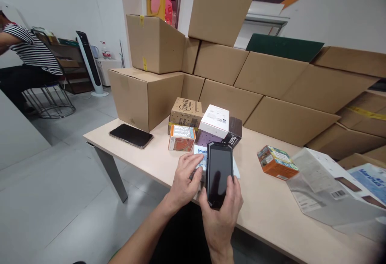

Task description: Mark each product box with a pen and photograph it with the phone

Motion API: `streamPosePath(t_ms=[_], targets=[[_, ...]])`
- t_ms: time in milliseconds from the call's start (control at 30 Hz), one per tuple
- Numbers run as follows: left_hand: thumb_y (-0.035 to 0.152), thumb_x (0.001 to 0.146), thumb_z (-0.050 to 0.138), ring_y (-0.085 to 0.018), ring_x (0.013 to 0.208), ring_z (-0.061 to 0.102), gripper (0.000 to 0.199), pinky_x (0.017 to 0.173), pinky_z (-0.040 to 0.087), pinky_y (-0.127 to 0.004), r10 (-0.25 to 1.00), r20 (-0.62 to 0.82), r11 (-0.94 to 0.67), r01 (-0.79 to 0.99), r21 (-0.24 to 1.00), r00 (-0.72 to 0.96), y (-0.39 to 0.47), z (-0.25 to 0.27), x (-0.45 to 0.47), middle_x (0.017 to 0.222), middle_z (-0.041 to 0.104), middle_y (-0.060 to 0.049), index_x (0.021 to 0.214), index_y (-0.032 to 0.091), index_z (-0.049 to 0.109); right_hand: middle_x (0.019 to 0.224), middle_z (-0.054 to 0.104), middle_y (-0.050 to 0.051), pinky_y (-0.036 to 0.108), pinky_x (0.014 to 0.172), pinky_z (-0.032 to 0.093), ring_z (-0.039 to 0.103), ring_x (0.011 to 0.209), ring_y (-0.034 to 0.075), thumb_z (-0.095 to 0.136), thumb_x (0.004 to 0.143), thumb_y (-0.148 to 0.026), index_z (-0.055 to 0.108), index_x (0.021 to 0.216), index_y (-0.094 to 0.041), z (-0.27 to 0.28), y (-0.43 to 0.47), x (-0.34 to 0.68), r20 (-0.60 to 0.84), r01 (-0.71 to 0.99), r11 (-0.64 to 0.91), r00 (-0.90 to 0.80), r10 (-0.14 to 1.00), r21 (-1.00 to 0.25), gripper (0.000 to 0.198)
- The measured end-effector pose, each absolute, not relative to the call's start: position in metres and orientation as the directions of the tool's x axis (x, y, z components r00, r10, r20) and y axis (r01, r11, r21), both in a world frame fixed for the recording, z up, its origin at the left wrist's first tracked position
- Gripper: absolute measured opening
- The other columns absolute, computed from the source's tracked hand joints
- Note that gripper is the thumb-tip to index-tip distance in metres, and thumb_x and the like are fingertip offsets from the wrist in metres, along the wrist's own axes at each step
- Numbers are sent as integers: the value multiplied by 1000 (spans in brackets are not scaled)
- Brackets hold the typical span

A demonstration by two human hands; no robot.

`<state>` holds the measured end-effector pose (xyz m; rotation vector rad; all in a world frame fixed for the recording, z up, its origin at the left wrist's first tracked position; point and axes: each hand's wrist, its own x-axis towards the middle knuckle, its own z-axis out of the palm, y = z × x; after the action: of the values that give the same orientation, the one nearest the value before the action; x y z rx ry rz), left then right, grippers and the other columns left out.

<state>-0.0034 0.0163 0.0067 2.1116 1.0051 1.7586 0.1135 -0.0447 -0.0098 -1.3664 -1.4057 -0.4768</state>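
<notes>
My right hand grips a black rugged handheld device like a thick phone, its dark screen facing me. Under and behind the device is a white box with blue lettering, mostly covered. My left hand is curled against that box's left side, fingers bent over it and thumb close to the device. Just beyond stand an orange-and-white box, a white box resting on a purple one, a dark box marked 20% and a printed brown carton.
A phone lies on the table's left part. To the right are an orange box and a large white carton. Stacked cardboard boxes line the back. A seated person is at far left.
</notes>
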Motion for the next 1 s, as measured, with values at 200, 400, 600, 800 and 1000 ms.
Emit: streamPosePath(t_ms=[200, 400, 600, 800, 1000], targets=[[13, 95, 51, -24, 121, 51, 48, 103, 45, -50, 598, 800, -759, 356, 545, 49, 16, 5, -3, 125, 65, -9, 141, 27, 50, 142, 47, 28, 60, 98, 46, 49, 131, 40, 74, 81, -28, 36, 149, -12, -6, -47, 107, 885, 913, 266, 175, 432, -310, 79], [14, 95, 51, -24, 119, 55, 45, 103, 46, -50, 574, 819, -763, 372, 528, 16, 16, 5, -3, 123, 66, -9, 138, 28, 54, 143, 46, 28, 61, 97, 48, 50, 130, 41, 71, 83, -28, 35, 149, -12, -2, -47, 103, 888, 920, 254, 172, 426, -299, 77], [13, 94, 54, -23, 119, 55, 45, 103, 47, -47, 573, 819, -762, 368, 533, 2, 17, 5, -3, 123, 66, -8, 136, 29, 55, 143, 46, 27, 60, 96, 48, 49, 130, 41, 73, 82, -27, 34, 150, -14, 2, -49, 104, 890, 928, 246, 155, 429, -281, 80], [14, 94, 54, -23, 120, 54, 46, 104, 46, -48, 591, 806, -752, 361, 551, 1, 17, 5, -3, 124, 65, -8, 137, 29, 55, 142, 46, 28, 61, 95, 49, 50, 129, 41, 73, 81, -27, 38, 147, -12, 6, -49, 104, 899, 934, 251, 133, 417, -255, 76], [15, 95, 52, -24, 120, 55, 45, 103, 47, -49, 605, 797, -745, 354, 565, 1, 16, 5, -4, 124, 64, -9, 137, 29, 55, 144, 44, 27, 60, 98, 48, 48, 131, 41, 73, 81, -28, 39, 146, -13, 3, -48, 104, 882, 920, 262, 154, 446, -293, 75]])
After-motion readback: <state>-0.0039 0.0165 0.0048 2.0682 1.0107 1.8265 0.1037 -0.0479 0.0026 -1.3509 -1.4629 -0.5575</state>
